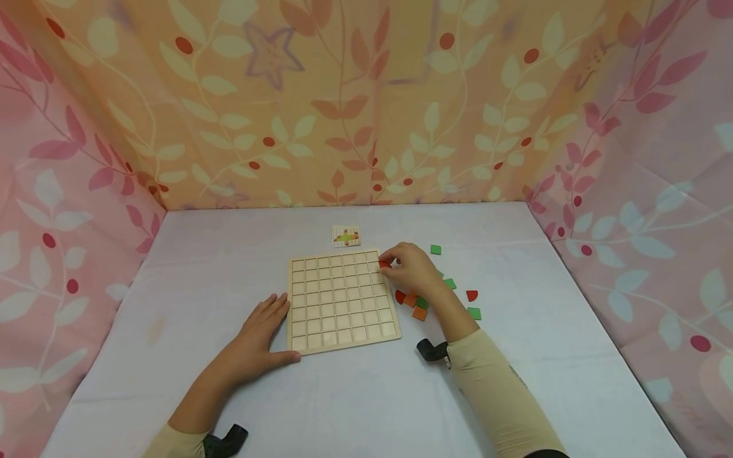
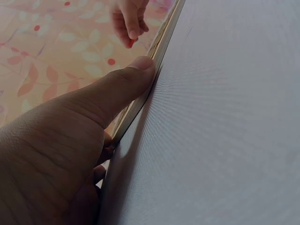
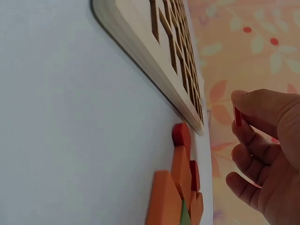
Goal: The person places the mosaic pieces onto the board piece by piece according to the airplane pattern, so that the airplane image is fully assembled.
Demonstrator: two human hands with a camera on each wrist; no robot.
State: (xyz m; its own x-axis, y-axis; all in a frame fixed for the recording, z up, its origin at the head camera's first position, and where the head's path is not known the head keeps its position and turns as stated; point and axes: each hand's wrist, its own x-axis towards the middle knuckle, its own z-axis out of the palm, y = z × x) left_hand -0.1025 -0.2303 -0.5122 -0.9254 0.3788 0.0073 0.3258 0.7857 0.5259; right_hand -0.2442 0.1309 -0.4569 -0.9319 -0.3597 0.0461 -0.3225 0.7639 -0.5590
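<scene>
A square wooden grid board [image 1: 343,303] lies on the white tabletop, its cells bare. My left hand [image 1: 259,340] rests against the board's left side, with the thumb [image 2: 133,77] on the near edge and the fingers straight along the left edge. Between thumb and fingertip my right hand [image 1: 413,270] pinches a small red tile [image 1: 385,264], held up by the board's upper right corner. In the right wrist view the red tile [image 3: 237,116] shows edge-on in the pinch. Whether it touches the board cannot be told.
Loose tiles lie right of the board: orange [image 1: 420,313], green [image 1: 474,313] and red [image 1: 472,295], some partly under my right forearm. Behind the board lies a small pattern card [image 1: 346,236] with a coloured figure. Flowered cloth [image 1: 355,108] walls the table's back and sides.
</scene>
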